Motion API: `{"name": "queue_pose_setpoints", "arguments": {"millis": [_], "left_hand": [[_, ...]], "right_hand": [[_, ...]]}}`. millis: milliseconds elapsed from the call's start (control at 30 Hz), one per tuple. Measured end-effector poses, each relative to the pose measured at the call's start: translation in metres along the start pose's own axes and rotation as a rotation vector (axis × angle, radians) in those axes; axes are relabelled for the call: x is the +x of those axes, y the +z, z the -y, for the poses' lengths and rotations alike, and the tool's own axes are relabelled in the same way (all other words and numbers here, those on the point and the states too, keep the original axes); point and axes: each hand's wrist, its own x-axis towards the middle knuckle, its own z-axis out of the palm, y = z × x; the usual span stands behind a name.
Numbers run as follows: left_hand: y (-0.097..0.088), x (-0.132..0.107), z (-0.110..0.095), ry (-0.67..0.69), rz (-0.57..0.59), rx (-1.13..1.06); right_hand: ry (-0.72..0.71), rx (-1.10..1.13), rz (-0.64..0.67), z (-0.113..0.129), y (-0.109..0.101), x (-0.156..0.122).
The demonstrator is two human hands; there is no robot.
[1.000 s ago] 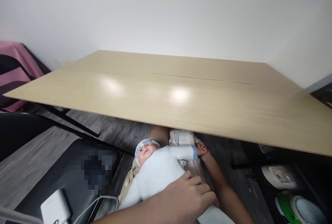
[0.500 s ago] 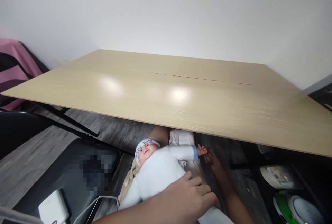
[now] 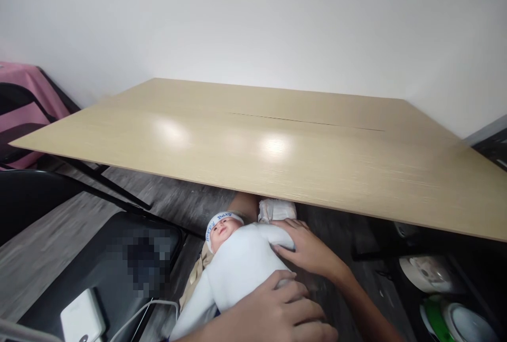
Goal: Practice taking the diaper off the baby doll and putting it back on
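Note:
A baby doll (image 3: 245, 255) in a white long-sleeved suit lies on its back across my lap, its head toward the left. Its white headband (image 3: 217, 223) reads "Happy Baby" in blue. My left hand (image 3: 295, 307) lies over the doll's lower body with the fingers curled around it. My right hand (image 3: 304, 244) is wrapped around the doll's outstretched arm, and the hand and cuff of that arm are hidden under my fingers. Just beyond that arm, below the table edge, is a white ruffled item (image 3: 277, 210) that looks like a diaper.
A wooden table (image 3: 222, 146) stands in front against a white partition (image 3: 253, 25). At left, a black chair (image 3: 99, 257) carries a white power adapter (image 3: 83, 315) with a cable. Containers, one with a green band (image 3: 433, 313), stand low at right.
My right hand has moved up and left from the doll's fingers to close around its sleeve. My left hand has shifted slightly down over the doll's lower body.

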Motion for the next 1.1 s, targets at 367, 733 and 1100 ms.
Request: {"name": "queue_pose_setpoints", "arguments": {"millis": [367,733,1100], "left_hand": [[0.071,-0.208,-0.002,-1.25,-0.625,-0.3],[0.056,-0.193,-0.003,-1.151,-0.679,-0.272],[-0.063,-0.128,0.033,-0.775,-0.568,0.047]], "right_hand": [[-0.084,-0.138,0.14,0.037,-0.012,0.03],[-0.124,-0.082,0.067,0.071,-0.056,0.01],[-0.26,-0.493,-0.39,0.074,-0.119,-0.042]]}}
